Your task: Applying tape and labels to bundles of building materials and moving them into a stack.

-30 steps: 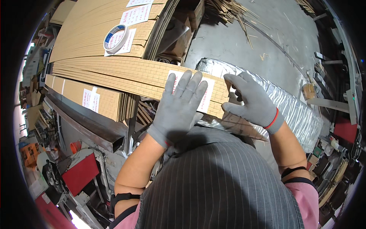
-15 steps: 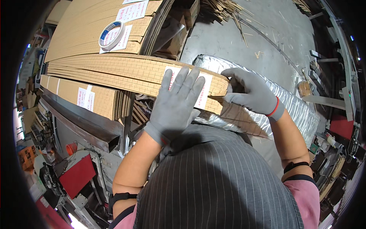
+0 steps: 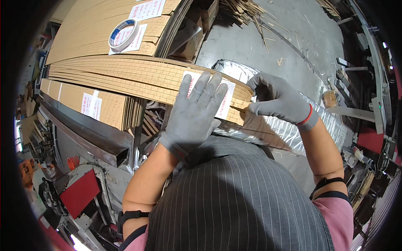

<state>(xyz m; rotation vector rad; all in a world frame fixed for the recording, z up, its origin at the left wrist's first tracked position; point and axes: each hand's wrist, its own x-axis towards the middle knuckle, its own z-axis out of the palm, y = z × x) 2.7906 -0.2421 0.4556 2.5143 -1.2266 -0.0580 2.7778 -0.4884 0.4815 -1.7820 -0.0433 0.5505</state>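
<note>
A bundle of long brown cardboard strips (image 3: pixel 146 81) lies across in front of me, with a white label (image 3: pixel 228 98) printed in red near its right end. My left hand (image 3: pixel 194 106), in a grey glove, lies flat over that label, fingers stretched and slightly spread. At the bundle's right end is my right hand (image 3: pixel 278 98), gloved in grey with a red cuff edge. Its fingers and thumb curl around the strip ends, fingertips at the far corner and thumb at the near one. The palm side is partly hidden.
A white tape roll (image 3: pixel 123 35) rests on labelled cardboard stacks (image 3: pixel 88 31) at the far left. A strapped, labelled bundle (image 3: pixel 71 98) lies nearer, above a dark metal beam (image 3: pixel 83 134). Silver foil-wrapped material (image 3: pixel 289 138) lies under my right hand. Loose strips (image 3: pixel 251 14) litter the floor.
My right hand has shifted slightly right, its fingers more curled and its thumb nearer the strip ends. My left hand stays flat on the label. The view has shifted slightly.
</note>
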